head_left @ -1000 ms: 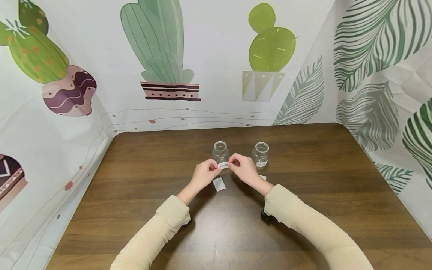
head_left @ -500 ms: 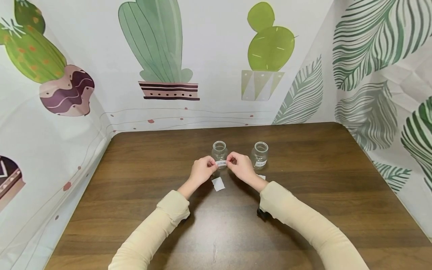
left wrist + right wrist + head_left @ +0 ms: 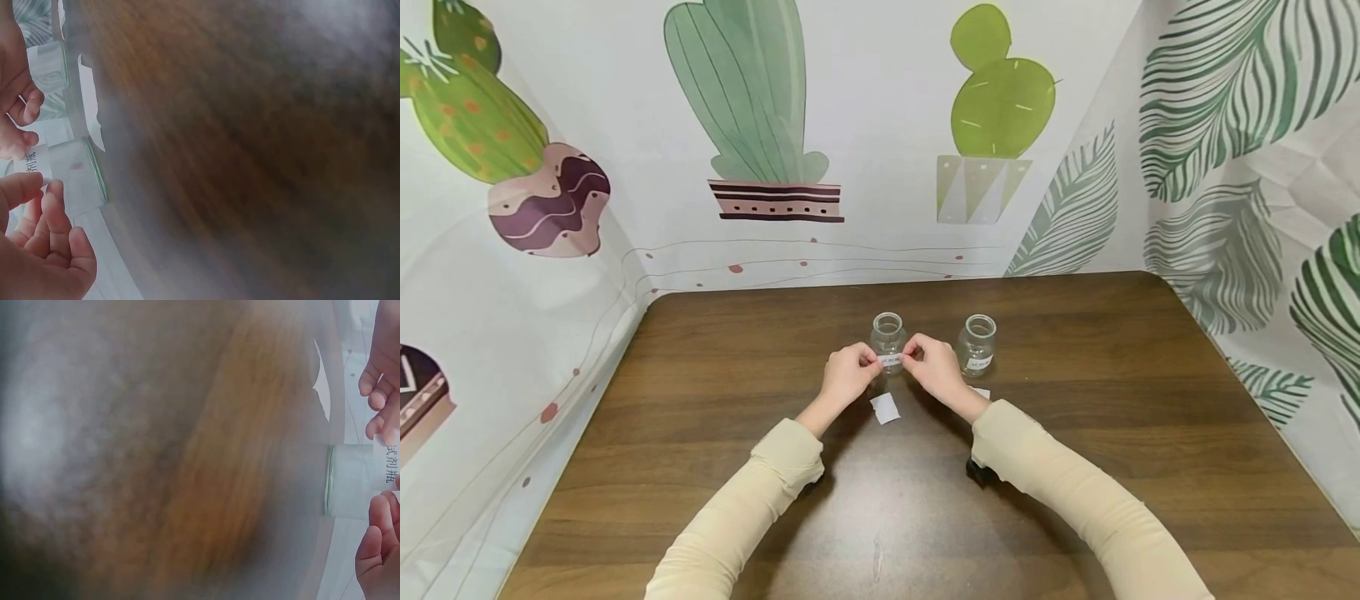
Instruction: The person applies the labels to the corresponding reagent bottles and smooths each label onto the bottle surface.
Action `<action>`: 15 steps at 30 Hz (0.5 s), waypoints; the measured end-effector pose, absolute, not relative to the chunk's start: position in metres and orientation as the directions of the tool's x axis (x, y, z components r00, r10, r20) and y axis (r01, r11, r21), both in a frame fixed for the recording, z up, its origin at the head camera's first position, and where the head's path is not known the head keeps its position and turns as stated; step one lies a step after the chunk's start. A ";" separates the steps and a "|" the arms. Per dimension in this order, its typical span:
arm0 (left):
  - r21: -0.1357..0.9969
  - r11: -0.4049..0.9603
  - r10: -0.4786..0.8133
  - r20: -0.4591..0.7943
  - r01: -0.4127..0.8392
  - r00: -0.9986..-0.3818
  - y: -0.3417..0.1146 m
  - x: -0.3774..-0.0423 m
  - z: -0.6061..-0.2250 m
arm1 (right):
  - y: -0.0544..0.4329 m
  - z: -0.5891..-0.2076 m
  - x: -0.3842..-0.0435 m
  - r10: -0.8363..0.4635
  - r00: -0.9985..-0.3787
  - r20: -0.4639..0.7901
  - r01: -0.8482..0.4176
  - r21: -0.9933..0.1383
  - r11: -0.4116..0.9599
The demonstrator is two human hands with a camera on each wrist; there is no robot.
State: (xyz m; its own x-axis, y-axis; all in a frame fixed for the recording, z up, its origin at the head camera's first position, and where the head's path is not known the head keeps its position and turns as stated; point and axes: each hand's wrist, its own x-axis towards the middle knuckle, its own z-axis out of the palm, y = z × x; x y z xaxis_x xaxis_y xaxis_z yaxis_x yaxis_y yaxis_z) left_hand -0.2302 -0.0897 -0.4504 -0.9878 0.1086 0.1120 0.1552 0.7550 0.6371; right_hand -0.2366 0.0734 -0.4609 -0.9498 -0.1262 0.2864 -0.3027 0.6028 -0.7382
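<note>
A white label (image 3: 890, 360) with handwritten characters lies across the front of the left glass jar (image 3: 888, 335). My left hand (image 3: 848, 375) pinches its left end between thumb and forefinger. Its right end is pinched by my right hand (image 3: 935, 363). In the left wrist view the label (image 3: 32, 161) lies against the glass jar (image 3: 78, 178), beside the fingertips. The right wrist view shows the writing on the label (image 3: 389, 464) stretched between both hands, with the jar (image 3: 350, 480) behind it.
A second open glass jar (image 3: 978, 343), bearing a similar white label (image 3: 980, 363), stands to the right. One piece of white paper (image 3: 886, 408) lies on the wooden table (image 3: 737, 350) in front of the left jar; another scrap (image 3: 982, 393) shows by the right wrist.
Both hands have moved slightly away from me, bringing the label up against the left jar's front. The jars and paper pieces stay in place.
</note>
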 end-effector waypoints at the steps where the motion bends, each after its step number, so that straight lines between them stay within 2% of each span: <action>1: 0.637 0.755 0.106 0.113 0.153 -0.988 -0.090 -0.230 -0.451 | 0.073 -0.461 -0.236 -0.123 -0.949 0.291 -0.304 -0.736 0.605; 9: 0.595 0.799 0.069 0.058 0.090 -0.996 -0.099 -0.230 -0.453 | 0.077 -0.462 -0.233 -0.129 -0.954 0.272 -0.293 -0.740 0.606; 15: 0.607 0.790 0.054 0.076 0.089 -0.996 -0.108 -0.232 -0.448 | 0.086 -0.459 -0.224 -0.235 -0.953 0.192 -0.296 -0.761 0.577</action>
State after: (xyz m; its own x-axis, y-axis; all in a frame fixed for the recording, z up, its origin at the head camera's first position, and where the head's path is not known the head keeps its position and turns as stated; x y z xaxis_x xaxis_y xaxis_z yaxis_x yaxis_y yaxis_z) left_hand -0.2317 -0.1079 -0.4483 -0.9957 0.0538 0.0760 0.0889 0.7897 0.6070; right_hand -0.2237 0.0860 -0.4593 -0.9529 -0.2349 0.1918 -0.2955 0.5769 -0.7615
